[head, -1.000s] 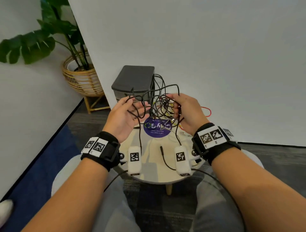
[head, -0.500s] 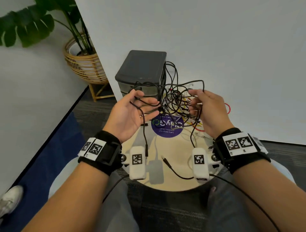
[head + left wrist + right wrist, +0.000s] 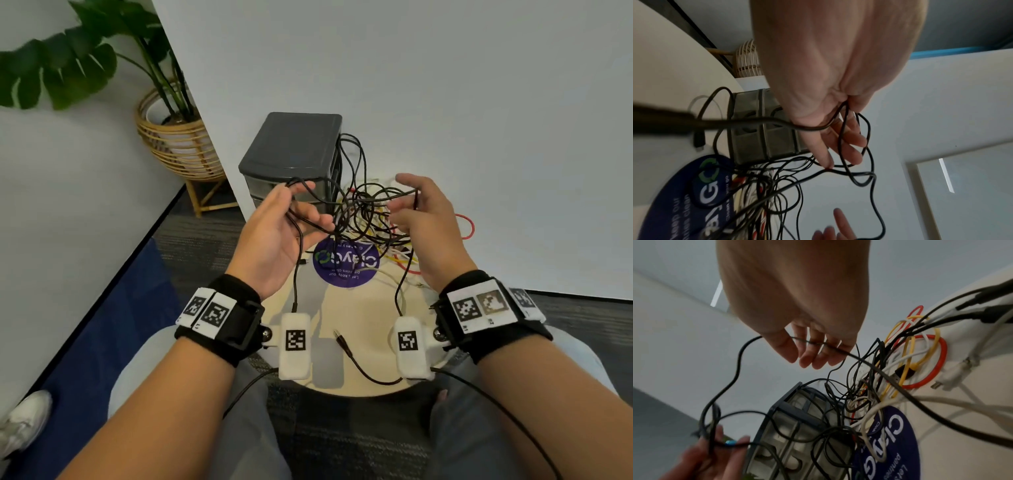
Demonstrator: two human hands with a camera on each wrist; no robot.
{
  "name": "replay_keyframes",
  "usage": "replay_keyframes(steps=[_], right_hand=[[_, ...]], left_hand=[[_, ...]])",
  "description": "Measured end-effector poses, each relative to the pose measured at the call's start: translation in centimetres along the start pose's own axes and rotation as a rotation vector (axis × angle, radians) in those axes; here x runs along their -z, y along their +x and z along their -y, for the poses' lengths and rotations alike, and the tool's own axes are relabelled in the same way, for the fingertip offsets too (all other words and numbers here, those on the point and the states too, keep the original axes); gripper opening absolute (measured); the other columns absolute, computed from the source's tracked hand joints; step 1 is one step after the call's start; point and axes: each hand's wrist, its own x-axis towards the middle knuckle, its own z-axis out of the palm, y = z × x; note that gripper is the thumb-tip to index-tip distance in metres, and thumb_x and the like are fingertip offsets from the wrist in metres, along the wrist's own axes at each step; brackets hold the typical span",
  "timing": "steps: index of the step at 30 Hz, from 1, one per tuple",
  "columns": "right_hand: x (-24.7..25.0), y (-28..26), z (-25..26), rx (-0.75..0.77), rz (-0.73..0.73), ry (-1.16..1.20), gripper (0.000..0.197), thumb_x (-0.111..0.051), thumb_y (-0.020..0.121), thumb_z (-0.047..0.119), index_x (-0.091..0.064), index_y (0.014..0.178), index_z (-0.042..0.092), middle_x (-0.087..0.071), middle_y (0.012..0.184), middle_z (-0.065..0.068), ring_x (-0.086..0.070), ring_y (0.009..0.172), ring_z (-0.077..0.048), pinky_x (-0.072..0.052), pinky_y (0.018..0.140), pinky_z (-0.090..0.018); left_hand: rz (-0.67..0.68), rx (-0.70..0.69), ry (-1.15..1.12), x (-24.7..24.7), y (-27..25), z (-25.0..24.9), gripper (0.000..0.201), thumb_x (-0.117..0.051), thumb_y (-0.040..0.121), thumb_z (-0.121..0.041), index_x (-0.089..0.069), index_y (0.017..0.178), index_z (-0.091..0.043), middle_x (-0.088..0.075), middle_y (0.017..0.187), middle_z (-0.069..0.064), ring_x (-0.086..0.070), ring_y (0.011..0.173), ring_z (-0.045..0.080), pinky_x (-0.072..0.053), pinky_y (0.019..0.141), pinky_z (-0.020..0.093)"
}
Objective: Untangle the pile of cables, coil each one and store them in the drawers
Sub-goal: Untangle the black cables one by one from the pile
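left hand (image 3: 274, 240): raised, palm up, pinches a loop of the black cable (image 3: 296, 284)
right hand (image 3: 428, 233): fingers relaxed, black strand lying across them
cable pile (image 3: 370, 222): tangled on the round table (image 3: 359, 308), beside the drawers (image 3: 291, 150)

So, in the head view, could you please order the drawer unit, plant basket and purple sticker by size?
Largest, unranked: drawer unit and plant basket look alike; basket stands farther.
Smallest: purple sticker.

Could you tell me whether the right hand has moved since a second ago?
Yes: the right hand has shifted to the right, farther from the drawer unit.
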Motion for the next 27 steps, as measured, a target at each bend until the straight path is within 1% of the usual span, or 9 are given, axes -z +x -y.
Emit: replay_keyframes(steps=[3, 6, 9, 13, 17, 19, 22, 25, 27], right_hand=[[-0.4, -0.7, 0.4, 0.053, -0.012, -0.008, 0.074, -0.057, 0.079, -0.011, -0.051, 0.139, 0.032, -0.056, 0.113, 0.004, -0.056, 0.109, -0.01, -0.047, 0.083, -0.027], [-0.6, -1.7, 0.6, 0.232, 0.018, -0.136, 0.075, -0.056, 0.073, 0.004, -0.051, 0.139, 0.039, -0.051, 0.132, 0.01, -0.044, 0.129, -0.007, -0.04, 0.1, -0.029], [-1.0, -2.1, 0.6, 0.42, 0.089, -0.342, 0.051, -0.057, 0.081, 0.025, -0.06, 0.132, 0.035, -0.055, 0.128, 0.012, -0.039, 0.128, -0.006, -0.03, 0.107, -0.031], [-1.5, -2.1, 0.1, 0.505, 0.117, -0.542, 0.034, -0.055, 0.094, 0.05, -0.064, 0.124, 0.038, -0.062, 0.109, 0.021, -0.052, 0.114, -0.006, -0.036, 0.107, -0.054], [-2.5, -2.3, 0.6, 0.556, 0.164, -0.548, 0.04, -0.056, 0.093, 0.049, -0.052, 0.132, 0.042, -0.056, 0.114, 0.02, -0.054, 0.113, -0.008, -0.04, 0.102, -0.054], [-3.0, -2.6, 1.1, 0.613, 0.159, -0.55, 0.033, -0.059, 0.092, 0.046, -0.053, 0.124, 0.036, -0.055, 0.114, 0.015, -0.054, 0.112, -0.01, -0.039, 0.101, -0.054], [-3.5, -2.9, 1.3, 0.637, 0.153, -0.573, 0.022, -0.065, 0.092, 0.04, -0.055, 0.109, 0.029, -0.055, 0.108, 0.012, -0.054, 0.103, -0.01, -0.037, 0.1, -0.051], [-3.9, -2.4, 0.7, 0.635, 0.111, -0.594, 0.008, -0.064, 0.095, 0.033, -0.059, 0.094, 0.027, -0.053, 0.099, 0.01, -0.054, 0.093, -0.01, -0.043, 0.094, -0.054], [-3.8, -1.8, 0.5, 0.612, 0.071, -0.545, 0.008, -0.063, 0.096, 0.03, -0.057, 0.09, 0.029, -0.052, 0.095, 0.011, -0.052, 0.088, -0.009, -0.048, 0.088, -0.054]], left_hand=[[0.009, 0.028, 0.047, -0.5, -0.1, 0.4, 0.039, -0.032, 0.112, -0.028, -0.056, 0.134, -0.006, -0.057, 0.081, 0.008, -0.068, 0.089, 0.028, -0.055, 0.101, 0.051], [0.025, 0.033, 0.084, -0.8, -0.2, 0.7, 0.039, -0.034, 0.112, -0.025, -0.054, 0.14, -0.006, -0.058, 0.081, 0.008, -0.068, 0.09, 0.028, -0.054, 0.102, 0.051], [0.041, 0.016, 0.122, -1.0, -0.3, 0.8, 0.038, -0.035, 0.112, -0.022, -0.056, 0.141, -0.01, -0.061, 0.082, 0.01, -0.068, 0.092, 0.029, -0.055, 0.1, 0.047], [0.052, -0.018, 0.16, -1.0, -0.4, 0.6, 0.036, -0.039, 0.11, -0.016, -0.059, 0.14, -0.011, -0.06, 0.083, 0.011, -0.066, 0.091, 0.026, -0.056, 0.095, 0.041], [0.061, -0.069, 0.224, -1.2, -0.4, 0.8, 0.033, -0.046, 0.107, -0.008, -0.063, 0.135, -0.007, -0.058, 0.085, 0.013, -0.057, 0.095, 0.029, -0.056, 0.098, 0.045], [0.054, -0.081, 0.252, -1.2, -0.3, 0.9, 0.031, -0.047, 0.106, -0.006, -0.066, 0.13, -0.005, -0.061, 0.092, 0.014, -0.054, 0.098, 0.032, -0.051, 0.102, 0.052], [0.039, -0.089, 0.296, -1.3, -0.4, 0.7, 0.029, -0.048, 0.105, -0.005, -0.068, 0.126, -0.004, -0.062, 0.092, 0.011, -0.052, 0.094, 0.033, -0.047, 0.092, 0.05], [0.036, -0.085, 0.344, -1.5, -0.5, 0.6, 0.03, -0.048, 0.105, -0.003, -0.065, 0.129, 0.0, -0.07, 0.118, 0.021, -0.064, 0.098, 0.027, -0.054, 0.095, 0.043], [0.055, -0.078, 0.338, -1.6, -0.4, 0.7, 0.03, -0.049, 0.104, -0.002, -0.066, 0.129, -0.001, -0.065, 0.123, 0.029, -0.061, 0.093, 0.026, -0.053, 0.093, 0.04]])
